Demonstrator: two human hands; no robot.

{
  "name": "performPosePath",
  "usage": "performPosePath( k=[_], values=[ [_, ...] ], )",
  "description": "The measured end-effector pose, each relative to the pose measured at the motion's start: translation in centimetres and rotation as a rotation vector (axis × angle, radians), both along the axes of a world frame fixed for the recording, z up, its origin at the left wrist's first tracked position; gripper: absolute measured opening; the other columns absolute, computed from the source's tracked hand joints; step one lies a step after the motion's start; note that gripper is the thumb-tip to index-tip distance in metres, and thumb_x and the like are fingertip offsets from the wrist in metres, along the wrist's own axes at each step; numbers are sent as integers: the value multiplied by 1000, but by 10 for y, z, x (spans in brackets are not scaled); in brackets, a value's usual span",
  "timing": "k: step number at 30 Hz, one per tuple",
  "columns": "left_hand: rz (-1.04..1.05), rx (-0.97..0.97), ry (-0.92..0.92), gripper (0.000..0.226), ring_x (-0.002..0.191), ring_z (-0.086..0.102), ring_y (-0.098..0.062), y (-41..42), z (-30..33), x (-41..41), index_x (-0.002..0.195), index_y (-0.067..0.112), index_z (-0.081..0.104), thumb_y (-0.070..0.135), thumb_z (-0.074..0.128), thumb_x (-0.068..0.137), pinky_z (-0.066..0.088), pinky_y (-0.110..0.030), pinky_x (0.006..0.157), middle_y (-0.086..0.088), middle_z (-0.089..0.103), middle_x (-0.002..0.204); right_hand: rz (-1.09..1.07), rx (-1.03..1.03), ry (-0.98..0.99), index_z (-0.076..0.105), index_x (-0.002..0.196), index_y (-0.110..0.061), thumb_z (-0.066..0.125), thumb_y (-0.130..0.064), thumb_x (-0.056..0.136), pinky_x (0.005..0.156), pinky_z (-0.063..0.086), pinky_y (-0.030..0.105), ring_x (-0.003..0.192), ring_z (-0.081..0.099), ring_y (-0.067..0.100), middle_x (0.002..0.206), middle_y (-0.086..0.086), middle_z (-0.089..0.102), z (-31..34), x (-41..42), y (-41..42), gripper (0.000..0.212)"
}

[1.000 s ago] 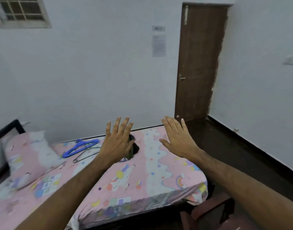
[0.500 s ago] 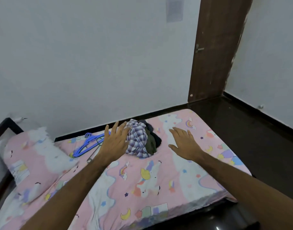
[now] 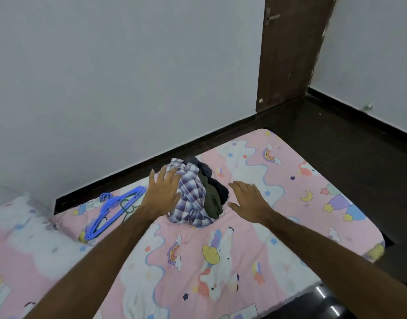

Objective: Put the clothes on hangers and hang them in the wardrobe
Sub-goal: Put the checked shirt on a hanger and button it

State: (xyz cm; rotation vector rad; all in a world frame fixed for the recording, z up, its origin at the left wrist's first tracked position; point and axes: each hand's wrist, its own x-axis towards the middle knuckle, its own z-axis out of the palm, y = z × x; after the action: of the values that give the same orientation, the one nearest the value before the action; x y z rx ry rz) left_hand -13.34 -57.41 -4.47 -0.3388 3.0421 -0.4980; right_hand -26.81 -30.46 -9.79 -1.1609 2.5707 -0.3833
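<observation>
A small heap of clothes lies on the bed near the wall: a purple-and-white checked shirt point(image 3: 192, 199) in front, an olive garment point(image 3: 211, 199) and a dark one point(image 3: 221, 189) behind it. My left hand point(image 3: 162, 195) is flat with straight fingers at the heap's left side, overlapping the checked shirt. My right hand point(image 3: 249, 200) hovers flat just right of the heap, holding nothing. Blue plastic hangers point(image 3: 112, 211) and a dark green one point(image 3: 126, 207) lie left of my left hand. No wardrobe is in view.
The bed point(image 3: 255, 261) has a pink sheet with unicorns and rainbows. A matching pillow point(image 3: 20, 226) lies at the left. A white wall runs behind the bed. A brown door point(image 3: 287, 54) stands at the back right, with dark floor point(image 3: 359, 146) in front of it.
The view has tilted down and drawn closer to the bed. Both hands have lowered from mid-air to either side of the clothes heap, which is now fully in sight.
</observation>
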Motion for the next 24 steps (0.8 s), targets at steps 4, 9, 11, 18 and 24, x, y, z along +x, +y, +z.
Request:
performPosePath(
  k=[4, 9, 11, 18, 24],
  values=[
    [12, 45, -70, 63, 135, 49, -40, -23, -25, -40, 137, 14, 58, 34, 76, 80, 37, -67, 104, -13, 54, 145, -33, -37, -24, 26, 157, -16, 47, -44, 104, 123, 20, 51, 148, 30, 29, 163, 7, 29, -19, -26, -14, 64],
    [-111, -73, -117, 63, 123, 59, -39, -52, -53, -66, 125, 16, 67, 34, 84, 67, 46, -67, 93, -12, 61, 136, -54, -136, -47, 28, 156, -14, 50, -38, 104, 120, 27, 45, 143, 35, 30, 159, 8, 32, -45, -34, -30, 62],
    [-138, -103, -115, 59, 125, 58, -39, -66, -70, -75, 125, 16, 66, 34, 82, 72, 47, -65, 93, -11, 60, 137, -71, -174, -29, 30, 155, -13, 51, -37, 103, 119, 29, 43, 142, 37, 30, 158, 8, 34, -65, -35, -38, 61],
    [-291, -137, -188, 57, 138, 44, -34, -121, -181, -114, 142, 20, 49, 33, 63, 89, 42, -59, 103, -9, 43, 153, -203, -285, -78, 34, 153, -9, 58, -31, 99, 110, 40, 47, 133, 44, 36, 151, 14, 40, -190, -23, -101, 64],
    [-562, -175, -204, 62, 133, 46, -34, -206, -325, -178, 137, 15, 49, 11, 64, 77, 41, -56, 98, -9, 44, 151, -335, -333, -214, 49, 135, -15, 59, -37, 92, 98, 46, 46, 117, 55, 34, 130, 11, 56, -334, -47, -229, 50]
  ],
)
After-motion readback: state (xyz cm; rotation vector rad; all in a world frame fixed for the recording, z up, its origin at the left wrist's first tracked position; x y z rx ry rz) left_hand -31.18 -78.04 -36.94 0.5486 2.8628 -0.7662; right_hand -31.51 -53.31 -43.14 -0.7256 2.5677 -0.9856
